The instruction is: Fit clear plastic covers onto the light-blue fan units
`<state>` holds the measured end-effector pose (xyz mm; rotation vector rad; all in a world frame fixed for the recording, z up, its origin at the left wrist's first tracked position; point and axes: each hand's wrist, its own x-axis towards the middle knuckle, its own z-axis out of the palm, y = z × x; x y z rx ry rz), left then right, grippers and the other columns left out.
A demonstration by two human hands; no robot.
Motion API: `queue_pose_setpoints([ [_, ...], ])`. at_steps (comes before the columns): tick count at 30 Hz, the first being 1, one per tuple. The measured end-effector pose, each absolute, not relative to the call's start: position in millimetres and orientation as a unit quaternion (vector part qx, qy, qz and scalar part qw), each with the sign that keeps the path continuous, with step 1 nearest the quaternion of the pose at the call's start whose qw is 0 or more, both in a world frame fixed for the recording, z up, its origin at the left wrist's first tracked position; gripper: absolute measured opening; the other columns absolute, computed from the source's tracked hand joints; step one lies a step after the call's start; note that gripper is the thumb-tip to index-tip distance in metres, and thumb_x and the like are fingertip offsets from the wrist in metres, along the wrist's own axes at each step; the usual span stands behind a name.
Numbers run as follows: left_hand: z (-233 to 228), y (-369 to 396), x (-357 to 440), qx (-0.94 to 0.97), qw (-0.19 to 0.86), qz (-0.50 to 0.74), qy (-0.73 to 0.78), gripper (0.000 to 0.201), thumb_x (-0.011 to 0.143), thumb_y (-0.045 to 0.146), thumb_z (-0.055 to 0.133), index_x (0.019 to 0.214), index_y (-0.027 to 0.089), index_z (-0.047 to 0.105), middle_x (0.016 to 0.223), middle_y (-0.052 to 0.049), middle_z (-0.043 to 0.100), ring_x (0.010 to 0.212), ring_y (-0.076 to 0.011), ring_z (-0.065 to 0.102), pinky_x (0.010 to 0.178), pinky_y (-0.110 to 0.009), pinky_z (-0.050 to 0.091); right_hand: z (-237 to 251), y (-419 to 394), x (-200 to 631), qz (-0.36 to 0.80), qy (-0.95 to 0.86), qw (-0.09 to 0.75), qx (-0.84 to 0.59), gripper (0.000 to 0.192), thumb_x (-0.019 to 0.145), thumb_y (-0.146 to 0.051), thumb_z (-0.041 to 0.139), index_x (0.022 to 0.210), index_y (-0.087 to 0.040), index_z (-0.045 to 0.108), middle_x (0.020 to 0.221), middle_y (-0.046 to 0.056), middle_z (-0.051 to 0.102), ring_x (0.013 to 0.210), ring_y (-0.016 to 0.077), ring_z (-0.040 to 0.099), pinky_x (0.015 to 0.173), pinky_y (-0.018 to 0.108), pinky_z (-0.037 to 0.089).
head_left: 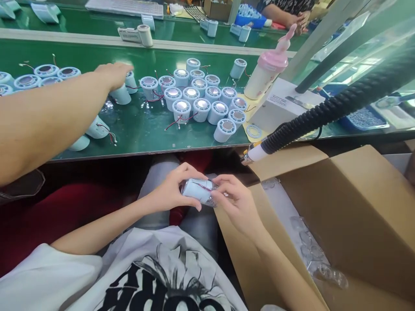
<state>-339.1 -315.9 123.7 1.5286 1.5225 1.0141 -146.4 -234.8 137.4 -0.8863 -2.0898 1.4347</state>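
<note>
Above my lap I hold a light-blue cylinder (196, 191) lying on its side, with a dark red wire along it. My left hand (177, 190) is curled round its left end, thumb below and fingers above. My right hand (238, 201) pinches the right end, where clear plastic shows around or against the cylinder; how far it covers cannot be made out. On the green bench (142, 134) ahead stand several similar light-blue cylinders (201, 108) with round grey tops and thin red and black wires.
A co-worker's arm (58, 112) reaches in from the left over more cylinders. A black corrugated hose (324, 108) with a metal-tipped tool hangs at right. Below it, an open cardboard box (350, 203) contains clear plastic pieces (311, 248). A pink-topped bottle (267, 71) stands behind.
</note>
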Motion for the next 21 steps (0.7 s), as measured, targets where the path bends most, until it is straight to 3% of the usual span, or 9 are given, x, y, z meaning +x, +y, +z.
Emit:
queue_pose_setpoints([
  [3,120,-317,-341,0.634,0.382,0.369,0.562,0.063,0.057,0.040,0.083,0.115,0.025,0.064,0.123,-0.010,0.056,0.117,-0.0272,0.052,0.102,-0.040,0.040,137,-232,-145,0.592,-0.679,0.249,-0.356,0.022,0.078,-0.032,0.065,0.060,-0.020,0.063,0.095,0.007,0.063,0.092,0.0213,0.061,0.076,0.033,0.049],
  [6,122,-318,-341,0.593,0.477,0.367,0.535,0.071,0.061,0.036,0.081,0.127,0.025,0.055,0.125,-0.009,0.059,0.114,-0.0264,0.056,0.095,-0.037,0.048,135,-229,-144,0.660,-0.607,0.248,-0.366,0.022,0.074,-0.035,0.069,0.059,-0.020,0.066,0.094,0.006,0.066,0.089,0.0218,0.062,0.073,0.034,0.051],
  [10,126,-318,-340,0.516,0.564,0.399,0.506,0.064,0.068,0.029,0.077,0.127,0.024,0.054,0.124,-0.008,0.059,0.106,-0.0230,0.061,0.089,-0.034,0.053,131,-228,-141,0.701,-0.574,0.255,-0.339,0.025,0.075,-0.037,0.069,0.057,-0.020,0.066,0.095,0.007,0.070,0.095,0.0240,0.064,0.078,0.038,0.053],
  [12,126,-319,-338,0.467,0.593,0.436,0.490,0.061,0.069,0.026,0.076,0.126,0.024,0.053,0.124,-0.008,0.059,0.105,-0.0216,0.061,0.087,-0.032,0.053,129,-228,-138,0.665,-0.638,0.266,-0.284,0.012,0.072,-0.032,0.074,0.070,-0.021,0.070,0.107,0.007,0.069,0.107,0.0263,0.061,0.087,0.040,0.052],
  [13,125,-320,-338,0.439,0.608,0.453,0.482,0.060,0.070,0.025,0.076,0.125,0.024,0.053,0.125,-0.008,0.058,0.104,-0.0211,0.061,0.084,-0.031,0.054,129,-229,-136,0.624,-0.688,0.269,-0.253,0.014,0.070,-0.029,0.077,0.081,-0.022,0.071,0.115,0.008,0.067,0.112,0.0271,0.059,0.091,0.041,0.051],
  [16,123,-323,-337,0.391,0.649,0.465,0.457,0.055,0.074,0.026,0.072,0.126,0.025,0.052,0.127,-0.009,0.055,0.095,-0.0189,0.062,0.070,-0.028,0.058,128,-230,-129,0.463,-0.824,0.269,-0.183,0.041,0.070,-0.019,0.077,0.109,-0.024,0.064,0.127,0.010,0.060,0.118,0.0257,0.056,0.098,0.039,0.048],
  [18,124,-325,-338,0.397,0.664,0.449,0.447,0.057,0.076,0.028,0.070,0.129,0.027,0.050,0.128,-0.010,0.054,0.087,-0.0170,0.062,0.063,-0.026,0.057,128,-231,-125,0.394,-0.865,0.266,-0.160,0.039,0.075,-0.017,0.072,0.111,-0.023,0.060,0.124,0.011,0.061,0.114,0.0235,0.059,0.096,0.036,0.050],
  [21,127,-328,-339,0.448,0.636,0.432,0.456,0.066,0.074,0.029,0.073,0.134,0.029,0.047,0.131,-0.010,0.054,0.094,-0.0197,0.063,0.071,-0.027,0.056,130,-233,-122,0.384,-0.876,0.252,-0.150,0.038,0.076,-0.019,0.071,0.111,-0.023,0.056,0.122,0.011,0.061,0.114,0.0238,0.059,0.093,0.036,0.052],
])
